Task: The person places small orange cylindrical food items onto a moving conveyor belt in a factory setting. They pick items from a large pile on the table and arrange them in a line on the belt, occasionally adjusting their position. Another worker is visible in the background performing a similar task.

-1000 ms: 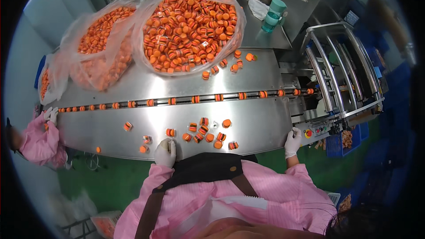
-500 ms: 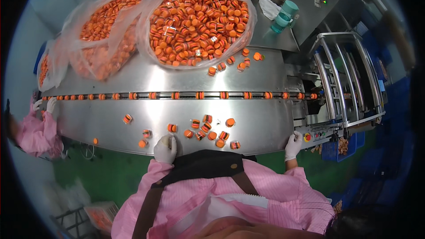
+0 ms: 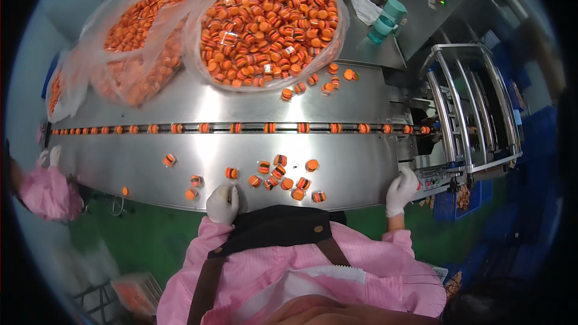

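Observation:
My left hand point(image 3: 222, 204), in a white glove, rests at the near edge of the steel table point(image 3: 343, 156). Its fingers are curled together, and what they hold, if anything, is hidden. My right hand point(image 3: 401, 191), also gloved, is raised at the table's right corner beside the control panel point(image 3: 431, 182), fingers bent but apart from the thumb. It partly covers the red button there. Several wrapped orange burger-shaped sweets point(image 3: 278, 171) lie loose between my hands. Beyond them, a row of the same sweets point(image 3: 270, 127) sits in a narrow conveyor channel.
Large clear bags point(image 3: 268, 30) full of sweets stand at the back. A teal bottle point(image 3: 385, 22) is behind them to the right. A machine with metal rollers point(image 3: 475, 108) takes up the right end. At far left sits a co-worker in a pink sleeve point(image 3: 48, 189). Blue crates point(image 3: 460, 203) stand below.
My right hand has lifted from the table corner and moved over the panel's red button. The co-worker's hands have drawn back from the channel, where sweets now sit closely at the left end.

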A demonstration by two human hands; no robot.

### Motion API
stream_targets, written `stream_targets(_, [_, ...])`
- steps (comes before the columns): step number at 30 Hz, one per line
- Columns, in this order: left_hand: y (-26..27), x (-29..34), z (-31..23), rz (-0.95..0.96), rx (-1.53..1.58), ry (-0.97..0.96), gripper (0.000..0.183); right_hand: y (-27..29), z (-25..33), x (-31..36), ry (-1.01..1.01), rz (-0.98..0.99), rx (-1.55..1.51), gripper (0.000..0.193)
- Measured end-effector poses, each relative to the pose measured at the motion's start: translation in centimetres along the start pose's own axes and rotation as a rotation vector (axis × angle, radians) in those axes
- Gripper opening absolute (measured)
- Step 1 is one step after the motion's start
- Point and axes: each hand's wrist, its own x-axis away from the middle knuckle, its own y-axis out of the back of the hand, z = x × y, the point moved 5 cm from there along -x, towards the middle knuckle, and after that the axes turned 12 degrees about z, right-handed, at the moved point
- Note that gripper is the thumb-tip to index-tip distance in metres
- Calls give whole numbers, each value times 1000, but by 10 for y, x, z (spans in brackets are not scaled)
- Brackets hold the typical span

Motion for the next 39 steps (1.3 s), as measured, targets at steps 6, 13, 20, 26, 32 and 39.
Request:
stream_targets(6, [-6,2,4,-1,-24,11,9,-65,53,-161,295,205,-597,27])
stream_targets(13, [-6,0,6,22,-30,24,11,-214,42,-286,88,572,-399,37])
stream_targets(20, [-10,6,16,64,-38,104,12,-246,61,-304,134,784,-435,32])
stream_targets(26, [-13,5,16,57,-45,68,12,-243,46,-296,117,776,-537,15])
stream_targets(32, [-13,4,16,114,-2,141,13,-230,65,-289,-143,781,-1122,23])
stream_targets(39, [-9,0,12,36,-44,50,11,-228,107,-293,184,848,-517,18])
